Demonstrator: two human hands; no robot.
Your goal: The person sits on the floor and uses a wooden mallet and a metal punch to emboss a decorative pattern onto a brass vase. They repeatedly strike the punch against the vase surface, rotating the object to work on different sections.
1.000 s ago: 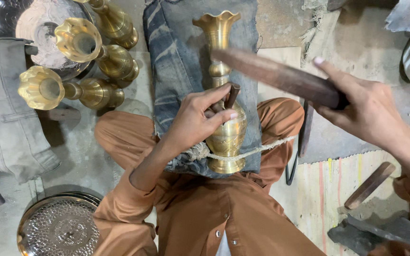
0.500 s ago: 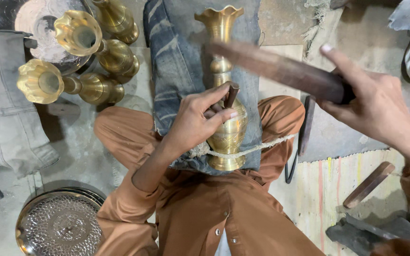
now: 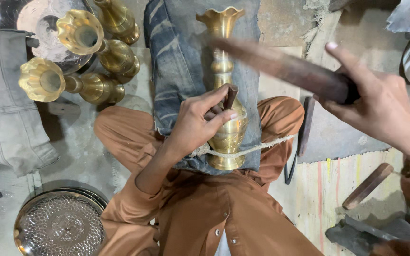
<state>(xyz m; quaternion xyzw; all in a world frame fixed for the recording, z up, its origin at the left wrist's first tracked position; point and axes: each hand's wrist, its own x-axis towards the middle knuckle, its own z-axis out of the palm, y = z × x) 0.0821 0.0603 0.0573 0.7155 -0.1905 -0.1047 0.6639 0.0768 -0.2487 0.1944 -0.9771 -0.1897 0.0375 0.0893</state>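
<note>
The left hand point(image 3: 198, 121) fingers point(image 3: 214, 99) pinch a small dark tool point(image 3: 230, 96) against the brass vase point(image 3: 226, 123). The right hand point(image 3: 380, 106) is closed tight around a wooden stick point(image 3: 281, 66) above the vase.

The right hand point(image 3: 380, 106) has moved a little lower and to the left. Its mallet point(image 3: 281, 68) (blurred from motion) now reaches further left, crossing the neck of the vase point(image 3: 224, 95).

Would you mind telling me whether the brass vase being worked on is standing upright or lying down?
Lying down. The brass vase rests lengthwise on a denim cloth across the person's lap, its fluted mouth pointing away and a rope crossing near its base.
</note>
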